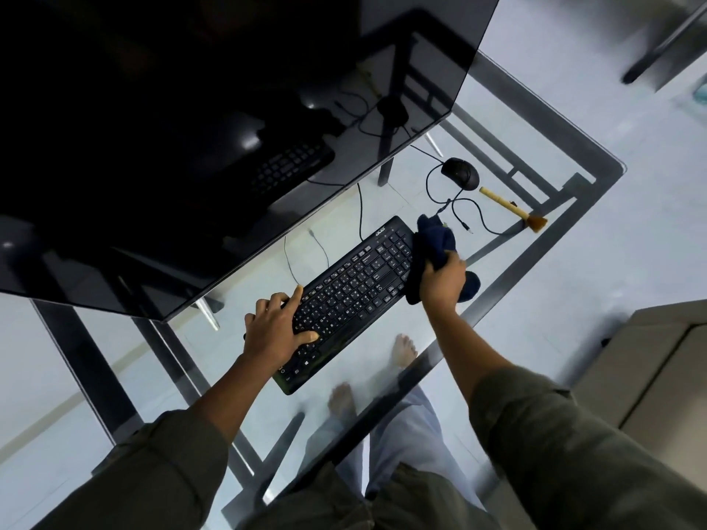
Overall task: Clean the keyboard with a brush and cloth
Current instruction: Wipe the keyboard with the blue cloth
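A black keyboard lies slantwise on the glass table. My left hand rests on its near left end, fingers spread, thumb and forefinger pressing on the keys. My right hand grips a bunched dark blue cloth over the keyboard's far right end. A brush with a pale wooden handle and brown bristles lies on the glass further right, apart from both hands.
A big dark monitor leans over the table's left and far side. A black mouse with a looping cable sits beyond the cloth. My bare feet show through the glass. A beige cabinet stands at right.
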A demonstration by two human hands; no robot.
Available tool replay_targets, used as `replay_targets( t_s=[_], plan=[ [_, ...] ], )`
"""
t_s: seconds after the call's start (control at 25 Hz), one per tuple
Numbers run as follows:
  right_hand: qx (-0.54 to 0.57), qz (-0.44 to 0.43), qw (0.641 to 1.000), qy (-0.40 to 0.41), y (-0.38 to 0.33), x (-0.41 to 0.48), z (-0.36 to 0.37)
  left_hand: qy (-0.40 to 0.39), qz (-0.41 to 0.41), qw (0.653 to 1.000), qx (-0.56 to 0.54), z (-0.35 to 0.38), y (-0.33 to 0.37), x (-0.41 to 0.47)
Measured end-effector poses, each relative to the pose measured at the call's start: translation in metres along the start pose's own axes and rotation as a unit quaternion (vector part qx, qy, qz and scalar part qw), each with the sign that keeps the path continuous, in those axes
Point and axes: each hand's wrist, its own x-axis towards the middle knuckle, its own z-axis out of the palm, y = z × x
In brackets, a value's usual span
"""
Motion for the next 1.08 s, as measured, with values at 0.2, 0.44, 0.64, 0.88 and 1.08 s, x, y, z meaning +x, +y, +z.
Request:
replay_targets(
  t_s=[0.2, 0.44, 0.64, 0.88, 1.08],
  plan=[
    [0.014, -0.036, 0.997, -0.062, 0.024, -0.094, 0.03, -0.009, 0.003, 0.992, -0.123, -0.01, -0.014, 0.004],
    [0.006, -0.081, 0.967, -0.243, 0.049, -0.205, 0.049, 0.179, -0.055, 0.955, -0.229, 0.006, -0.035, -0.038],
    [-0.023, -0.15, 0.876, -0.459, 0.062, -0.219, 0.043, 0.259, -0.099, 0.916, -0.29, 0.035, -0.01, -0.096],
    [-0.138, -0.341, 0.811, -0.456, 0.015, -0.11, 0.027, 0.245, -0.143, 0.942, -0.18, 0.071, 0.04, -0.128],
    [-0.47, -0.495, 0.591, -0.43, -0.057, 0.014, 0.032, 0.224, -0.253, 0.916, -0.215, 0.088, 0.085, -0.11]
  ],
)
